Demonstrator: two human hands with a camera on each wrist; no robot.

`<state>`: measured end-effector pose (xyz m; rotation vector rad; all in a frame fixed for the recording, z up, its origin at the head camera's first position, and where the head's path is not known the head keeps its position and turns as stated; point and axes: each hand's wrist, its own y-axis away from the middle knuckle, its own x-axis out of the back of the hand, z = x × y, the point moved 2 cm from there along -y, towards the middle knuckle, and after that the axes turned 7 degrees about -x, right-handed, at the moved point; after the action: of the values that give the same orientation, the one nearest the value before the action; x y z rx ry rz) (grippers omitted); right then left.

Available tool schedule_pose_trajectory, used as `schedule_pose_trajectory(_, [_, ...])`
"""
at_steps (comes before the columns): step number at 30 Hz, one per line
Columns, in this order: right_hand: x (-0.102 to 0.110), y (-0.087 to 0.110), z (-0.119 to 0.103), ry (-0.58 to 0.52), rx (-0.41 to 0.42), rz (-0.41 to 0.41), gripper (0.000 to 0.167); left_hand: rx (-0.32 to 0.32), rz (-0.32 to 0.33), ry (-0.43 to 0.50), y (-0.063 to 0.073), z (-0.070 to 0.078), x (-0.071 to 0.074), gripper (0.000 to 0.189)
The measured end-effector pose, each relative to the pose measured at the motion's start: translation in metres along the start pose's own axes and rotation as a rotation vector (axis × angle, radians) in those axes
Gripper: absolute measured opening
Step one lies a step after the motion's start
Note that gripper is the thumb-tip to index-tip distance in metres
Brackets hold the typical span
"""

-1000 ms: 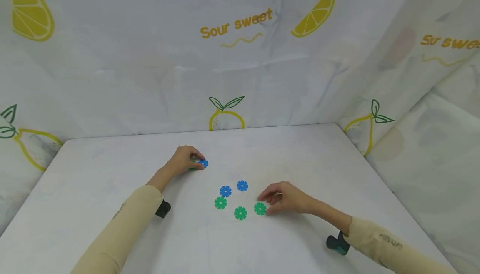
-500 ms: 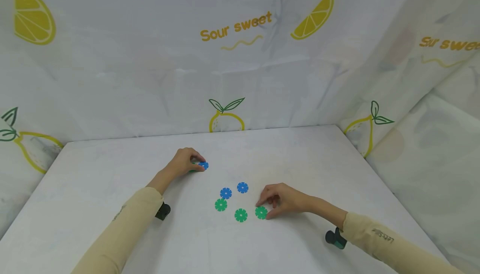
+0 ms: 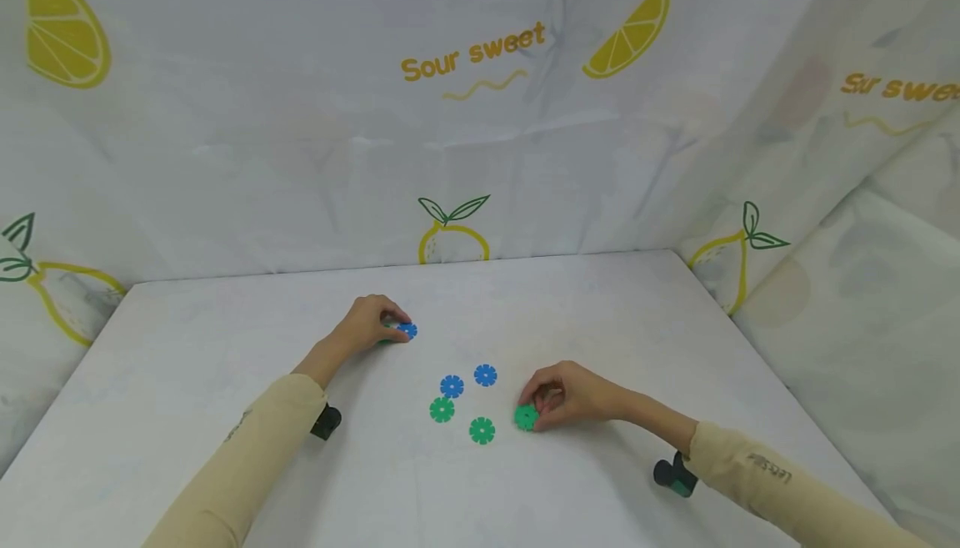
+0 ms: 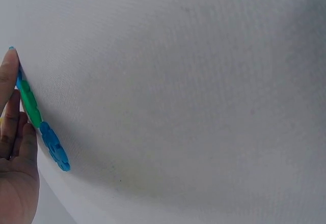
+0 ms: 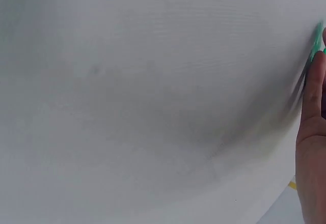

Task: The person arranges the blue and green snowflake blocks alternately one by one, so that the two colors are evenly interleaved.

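Note:
My left hand (image 3: 366, 323) grips a short joined row of notched plastic discs near the back left of the table. A blue disc (image 3: 408, 331) shows at its fingertips in the head view. The left wrist view shows a green disc (image 4: 30, 104) between blue ones, edge-on, partly hidden by the fingers. At the centre right, my right hand (image 3: 573, 394) pinches a green notched disc (image 3: 527, 418) between thumb and fingers. This disc (image 5: 316, 40) is only a thin edge beside the fingers in the right wrist view.
Between the hands lie two blue discs (image 3: 452, 386) and two green discs (image 3: 482, 430) flat on the white table (image 3: 360, 481). A white lemon-print cloth (image 3: 300, 173) hangs behind and at the sides. Each wrist carries a small black camera (image 3: 326, 421).
My right hand has closed its thumb and fingers on the green disc, which shifted slightly right and tilted up. The left hand keeps its grip in place.

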<state>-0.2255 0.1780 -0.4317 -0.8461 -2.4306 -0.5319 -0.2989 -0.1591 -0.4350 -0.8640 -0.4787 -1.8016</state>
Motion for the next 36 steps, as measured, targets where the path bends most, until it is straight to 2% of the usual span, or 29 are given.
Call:
schedule_pose_trajectory(4, [0.002,-0.001,0.001,-0.040,-0.053,-0.008,0.027,-0.002,-0.005,-0.004,0.000,-0.001,0.000,0.024])
schedule_pose_trajectory(8, [0.006,-0.001,0.000,-0.103,-0.062,-0.011,0.027,0.005,-0.003,-0.005,0.000,0.000,0.001,0.024])
schedule_pose_trajectory(16, [0.014,0.002,0.001,-0.201,-0.105,0.085,0.028,0.019,-0.005,0.002,-0.001,0.002,0.000,0.024])
schedule_pose_trajectory(24, [0.018,0.003,-0.001,-0.267,-0.205,0.173,0.030,0.023,-0.016,-0.007,-0.002,0.003,0.000,0.023])
schedule_pose_trajectory(30, [0.020,-0.005,-0.002,-0.343,-0.201,0.211,0.029,0.047,-0.012,-0.011,-0.001,0.003,0.001,0.023])
schedule_pose_trajectory(36, [0.022,-0.019,-0.008,-0.375,-0.184,0.220,0.028,0.056,-0.015,0.001,-0.003,0.003,0.000,0.023])
